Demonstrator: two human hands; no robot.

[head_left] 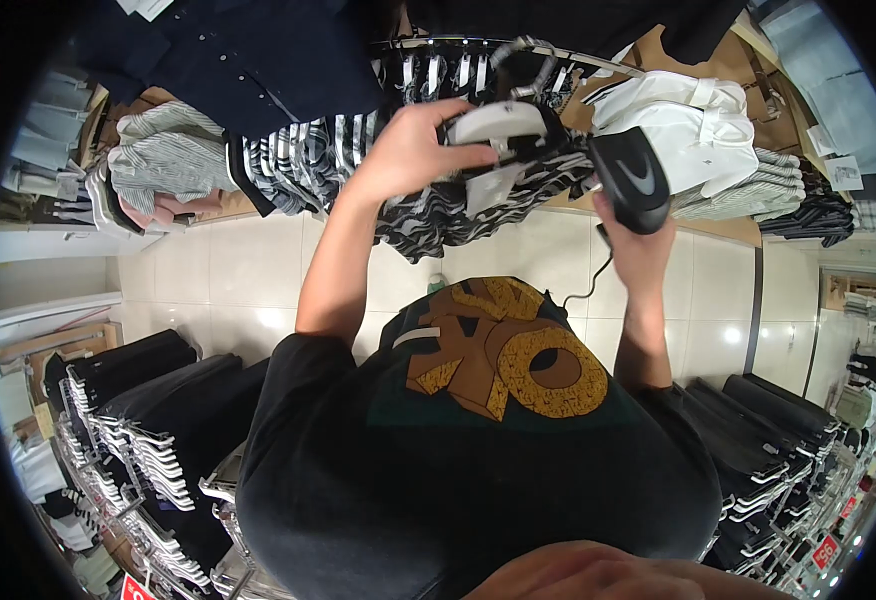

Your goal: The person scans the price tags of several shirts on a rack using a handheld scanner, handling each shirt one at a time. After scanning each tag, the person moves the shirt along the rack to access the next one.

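Fingers of the left hand (408, 155) clamp a white curved piece (498, 122), perhaps a hanger, near patterned garments (423, 222) below the curved rail's (603, 64) near edge, seemingly steadying them; the right hand's (643, 250) fingers wrap the black scanner (630, 165), its head beside the garments.

L hand (408, 155) is gripping wht curved plastic hanger (498, 122); wht rect. tag (493, 190) is hanging just below. R hand (643, 245) is holding blk/gry plastic scanner (633, 180) w/ thin blk cord (598, 285). Blk-&-wht patterned garments (428, 225) are hanging nearby.
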